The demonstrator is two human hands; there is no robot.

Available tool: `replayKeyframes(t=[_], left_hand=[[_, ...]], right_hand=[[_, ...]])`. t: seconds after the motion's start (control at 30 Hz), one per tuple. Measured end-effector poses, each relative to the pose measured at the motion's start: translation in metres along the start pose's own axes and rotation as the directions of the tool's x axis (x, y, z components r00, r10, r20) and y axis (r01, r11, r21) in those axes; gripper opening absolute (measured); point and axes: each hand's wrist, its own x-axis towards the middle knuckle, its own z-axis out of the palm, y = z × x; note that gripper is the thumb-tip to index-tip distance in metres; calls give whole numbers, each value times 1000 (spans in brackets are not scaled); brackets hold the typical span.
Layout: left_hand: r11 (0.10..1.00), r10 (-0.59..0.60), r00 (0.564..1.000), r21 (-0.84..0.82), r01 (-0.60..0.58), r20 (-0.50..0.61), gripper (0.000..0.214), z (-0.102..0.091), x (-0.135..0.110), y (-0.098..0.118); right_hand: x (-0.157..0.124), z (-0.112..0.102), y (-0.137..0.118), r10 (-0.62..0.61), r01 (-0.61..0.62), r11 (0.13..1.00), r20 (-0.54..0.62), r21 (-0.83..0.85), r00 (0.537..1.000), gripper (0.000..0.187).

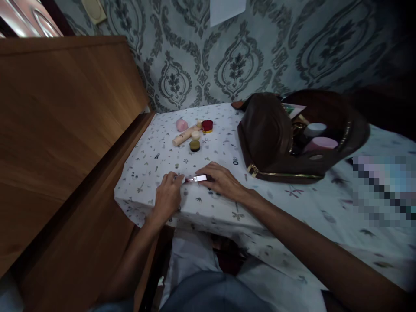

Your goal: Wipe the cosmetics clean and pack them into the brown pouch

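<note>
A small shiny tube with a dark red tip, like a lipstick (196, 178), lies between both hands near the front edge of the patterned white tablecloth (156, 164). My right hand (219, 180) rests on the cloth with its fingers curled over the tube's right end. My left hand (168, 193) is closed in a pinch at the tube's red left end; what it pinches is too small to make out.
Further back lie a pink sponge (181, 125), a beige tube (183, 136), a red-lidded jar (207, 126) and two small pots (195, 145). An open brown bag (269, 134) holding jars sits to the right. A wooden panel (65, 130) stands on the left.
</note>
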Motion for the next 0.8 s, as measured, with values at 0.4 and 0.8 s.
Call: replayKeyframes(t=[0.4, 0.8], left_hand=[[735, -139, 984, -678, 25, -114, 35, 6, 14, -6], [859, -49, 985, -510, -45, -168, 46, 7, 5, 17]], right_hand=[[7, -9, -14, 270, -244, 940, -83, 238, 959, 24], [12, -9, -15, 410, -304, 780, -78, 548, 909, 48]])
